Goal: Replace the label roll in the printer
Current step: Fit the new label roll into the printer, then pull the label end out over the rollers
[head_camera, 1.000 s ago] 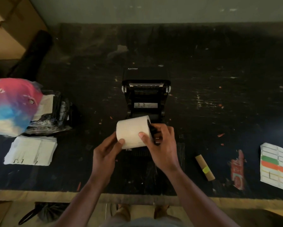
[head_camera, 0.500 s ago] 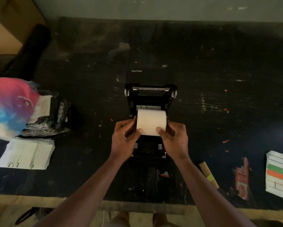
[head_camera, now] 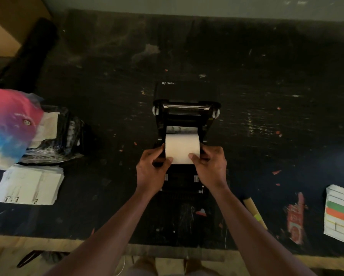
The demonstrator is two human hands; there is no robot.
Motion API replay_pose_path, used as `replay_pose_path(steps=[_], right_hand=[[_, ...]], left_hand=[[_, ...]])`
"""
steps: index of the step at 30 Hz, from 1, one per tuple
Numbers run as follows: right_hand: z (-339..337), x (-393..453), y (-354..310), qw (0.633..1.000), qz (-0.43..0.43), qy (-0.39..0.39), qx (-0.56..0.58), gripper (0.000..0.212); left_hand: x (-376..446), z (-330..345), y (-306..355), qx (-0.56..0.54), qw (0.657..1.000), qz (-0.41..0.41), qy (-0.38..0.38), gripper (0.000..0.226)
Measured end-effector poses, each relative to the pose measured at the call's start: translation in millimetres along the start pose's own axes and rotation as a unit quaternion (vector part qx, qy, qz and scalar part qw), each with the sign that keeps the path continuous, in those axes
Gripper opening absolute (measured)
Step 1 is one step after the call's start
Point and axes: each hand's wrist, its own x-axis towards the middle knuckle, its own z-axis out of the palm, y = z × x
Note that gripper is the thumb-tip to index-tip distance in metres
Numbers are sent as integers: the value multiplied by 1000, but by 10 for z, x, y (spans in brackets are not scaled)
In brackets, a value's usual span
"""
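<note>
A black Xprinter label printer [head_camera: 187, 92] stands in the middle of the dark table with its lid open and tipped back. A white label roll [head_camera: 182, 147] lies across the printer's open bay, axis left to right. My left hand [head_camera: 151, 172] grips the roll's left end, thumb on its front face. My right hand [head_camera: 211, 168] grips the right end the same way. The roll's two ends are hidden by my fingers and the bay walls.
A brown cardboard core [head_camera: 254, 212] with a yellow sticker lies right of my right forearm. Coloured label sheets [head_camera: 340, 214] sit at the right edge. A stack of white papers [head_camera: 29, 184], a plastic-wrapped bundle [head_camera: 53, 136] and a pink-blue bag [head_camera: 5, 124] are on the left.
The roll went from in front of the printer, turned sideways in both hands, into the open bay. Both hands moved forward and now sit at its two ends.
</note>
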Motion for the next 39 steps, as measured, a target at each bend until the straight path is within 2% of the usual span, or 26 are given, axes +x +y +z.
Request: replay_pose_path(steps=[12, 15, 19, 22, 24, 27, 30, 33, 39], right_hand=[[88, -83, 61, 1000, -5, 14, 12, 46], [113, -89, 73, 1000, 0, 11, -4, 52], [80, -67, 60, 999, 6, -8, -46, 44], [-25, -76, 50, 999, 38, -24, 10, 37], [-83, -72, 81, 999, 46, -23, 18, 42], [-130, -51, 119, 999, 32, -29, -11, 44], [-133, -48, 126, 999, 42, -26, -10, 34], [-111, -93, 124, 998, 53, -15, -11, 19], [-69, -156, 81, 995, 99, 23, 12, 18]], left_hand=[[34, 1, -79, 16, 1000, 24, -5, 49], [26, 48, -92, 31, 1000, -3, -3, 52], [35, 48, -89, 23, 999, -29, -10, 51], [98, -4, -93, 19, 996, -77, -37, 53], [152, -55, -108, 13, 994, -95, -61, 53], [217, -98, -132, -36, 990, -121, -67, 38], [221, -119, -138, -87, 983, -146, -62, 19], [193, -118, -167, -75, 983, -155, -70, 14], [150, -93, -134, -62, 982, -170, -62, 22]])
